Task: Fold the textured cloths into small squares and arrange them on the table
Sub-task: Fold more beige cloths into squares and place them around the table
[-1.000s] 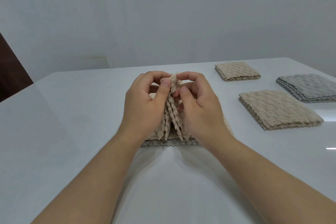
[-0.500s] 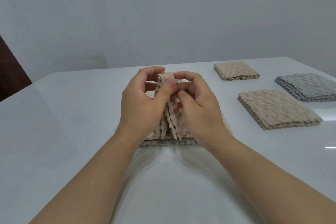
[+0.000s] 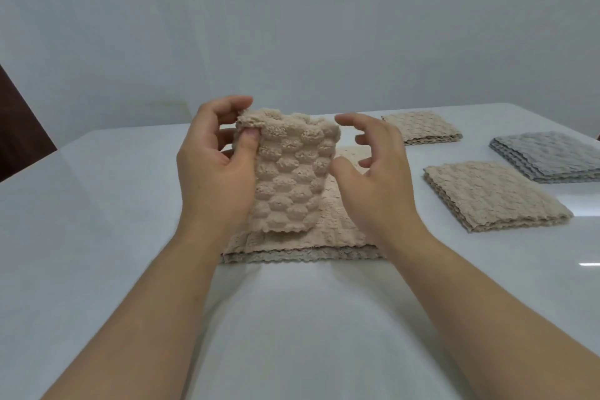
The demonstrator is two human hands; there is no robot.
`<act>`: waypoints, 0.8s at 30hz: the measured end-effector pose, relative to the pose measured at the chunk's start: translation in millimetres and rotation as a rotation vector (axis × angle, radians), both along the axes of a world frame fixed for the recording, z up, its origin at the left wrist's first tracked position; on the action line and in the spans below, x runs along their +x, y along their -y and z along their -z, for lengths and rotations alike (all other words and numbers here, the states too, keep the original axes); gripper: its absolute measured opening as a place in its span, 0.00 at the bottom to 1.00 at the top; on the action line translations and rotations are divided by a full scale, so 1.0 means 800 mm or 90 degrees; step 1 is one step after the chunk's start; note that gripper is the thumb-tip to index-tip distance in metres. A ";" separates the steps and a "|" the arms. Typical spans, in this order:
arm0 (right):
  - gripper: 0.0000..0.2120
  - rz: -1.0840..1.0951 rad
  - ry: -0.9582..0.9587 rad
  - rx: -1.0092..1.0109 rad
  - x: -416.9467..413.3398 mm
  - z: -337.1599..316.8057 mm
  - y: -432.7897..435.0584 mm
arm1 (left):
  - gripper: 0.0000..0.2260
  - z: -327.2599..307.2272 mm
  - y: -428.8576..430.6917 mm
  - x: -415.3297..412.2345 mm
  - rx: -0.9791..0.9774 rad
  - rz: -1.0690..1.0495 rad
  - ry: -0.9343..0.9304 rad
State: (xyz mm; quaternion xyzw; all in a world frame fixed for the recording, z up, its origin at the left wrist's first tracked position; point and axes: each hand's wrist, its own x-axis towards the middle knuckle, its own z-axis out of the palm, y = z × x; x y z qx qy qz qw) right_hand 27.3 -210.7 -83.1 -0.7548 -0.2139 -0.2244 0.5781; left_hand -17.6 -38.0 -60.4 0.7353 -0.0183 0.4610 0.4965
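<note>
A: Where do we log the working cloth?

B: The beige bubble-textured cloth hangs upright over the unfolded stack at mid-tabletop. Its lower edge is over the stack's top beige layer, and a grey layer shows beneath.

A: Fingers?

B: The left hand pinches the cloth's upper left corner, thumb in front, fingers behind. The right hand holds nothing — fingers loosely curled and spread, just beside the cloth's right edge. We cannot tell whether the thumb touches it.

A: Finished squares?

B: We count three to the right — far beige square, near beige square, grey square. All lie flat and apart.
</note>
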 end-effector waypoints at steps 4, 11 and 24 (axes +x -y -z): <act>0.17 -0.039 0.028 -0.042 0.003 0.001 0.001 | 0.18 -0.003 -0.008 0.001 -0.002 0.036 0.018; 0.12 -0.112 -0.062 -0.054 0.003 0.001 -0.001 | 0.16 -0.003 -0.014 0.002 -0.026 0.087 0.004; 0.26 -0.295 -0.130 -0.074 -0.009 -0.015 0.009 | 0.18 0.009 -0.026 0.014 0.001 0.035 -0.098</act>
